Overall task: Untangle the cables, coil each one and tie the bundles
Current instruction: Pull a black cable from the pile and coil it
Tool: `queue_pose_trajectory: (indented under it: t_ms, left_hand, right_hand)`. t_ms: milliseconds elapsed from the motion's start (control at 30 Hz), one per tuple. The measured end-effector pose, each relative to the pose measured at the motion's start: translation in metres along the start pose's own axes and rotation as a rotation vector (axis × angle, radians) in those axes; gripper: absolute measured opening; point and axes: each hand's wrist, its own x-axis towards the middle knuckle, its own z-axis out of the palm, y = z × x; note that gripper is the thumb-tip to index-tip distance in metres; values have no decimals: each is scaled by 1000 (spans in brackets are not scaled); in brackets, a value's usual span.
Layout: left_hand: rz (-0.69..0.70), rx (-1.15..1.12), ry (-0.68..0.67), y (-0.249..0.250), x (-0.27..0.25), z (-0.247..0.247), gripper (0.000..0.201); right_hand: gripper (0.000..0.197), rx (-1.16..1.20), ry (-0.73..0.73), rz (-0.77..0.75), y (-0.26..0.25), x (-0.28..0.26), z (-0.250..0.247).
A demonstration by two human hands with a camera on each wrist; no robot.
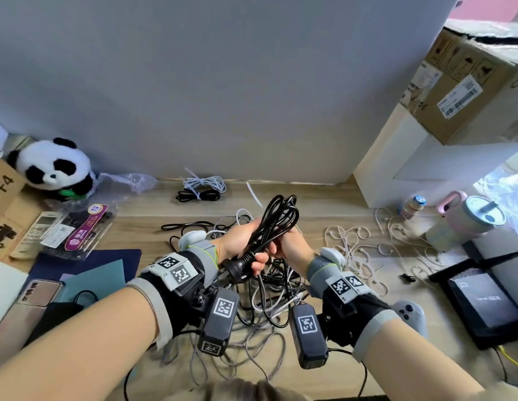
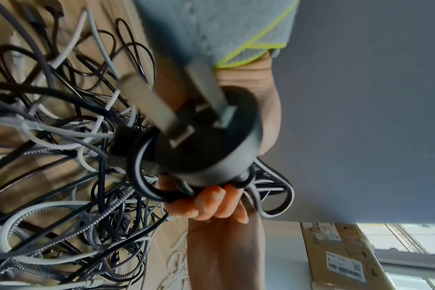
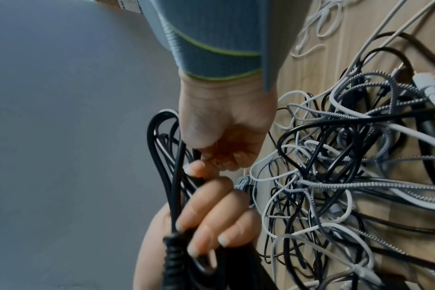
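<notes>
Both hands hold one coiled black power cable (image 1: 279, 218) up above the desk. My left hand (image 1: 237, 235) grips the bundle from the left, and my right hand (image 1: 285, 244) grips it from the right, fingers curled under it. The cable's black plug (image 1: 237, 267) sticks out low, beside my left wrist. Its metal pins fill the left wrist view, where the plug (image 2: 206, 141) sits close to the lens. Under the hands lies a tangle of black, white and braided grey cables (image 1: 266, 302) (image 2: 62, 176) (image 3: 348, 176).
Two tied bundles, one white and one black (image 1: 202, 189), lie by the back wall. Loose white ties (image 1: 356, 244) are strewn at the right. A panda plush (image 1: 53, 166), a phone (image 1: 39, 290), a lidded cup (image 1: 480, 218) and a cardboard box (image 1: 469, 91) stand around.
</notes>
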Motion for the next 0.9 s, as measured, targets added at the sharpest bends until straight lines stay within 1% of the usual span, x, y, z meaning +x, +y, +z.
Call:
queue_pose_trajectory:
  t_ms: [100,200,333,400,433,500,600,633,700,733,800,833,900]
  left_hand:
    - [-6,-17,33,-5,-8,-9,72]
    - [37,-26,110,-11,-10,-15,68]
    - [203,-22,290,-4,-11,-14,43]
    - [304,-57,395,-1,-11,-18,36]
    - [343,-78,440,0,-11,-21,35]
    - [387,-91,521,0,-14,-29,40]
    - [371,-5,614,-3,-15,-41,44]
    - [360,41,661,-5,-12,-46,45]
    - [342,140,749,-8,-8,-49,49]
    - [332,159,760,-10,-5,-49,52]
    - [322,192,730,-10,-6,-41,52]
    - [337,215,702,-9,-8,-36,52]
    - [345,158,641,-6,-9,-30,54]
  right_hand:
    - [40,9,-46,-4,-5,-3,5]
    - [36,11,-69,-12,-13,-6,8]
    - [26,52,-30,-28,-18,-4,8]
    - [19,98,-38,-50,-19,-6,7]
    - [15,126,-40,-61,-20,-7,5]
    - [8,163,-30,-102,-20,-10,1]
    - [8,110,-9,-184,-22,-12,-4]
    - [9,85,-31,-202,-24,-12,-3]
    - [15,47,-119,-223,-33,-13,0]
    - [18,17,-166,-229,-38,-12,3]
    - [21,-73,-220,-254,-49,-11,8]
    - [22,-118,-224,-275,-52,-9,11]
    - [25,-187,-182,-323,-58,-7,15]
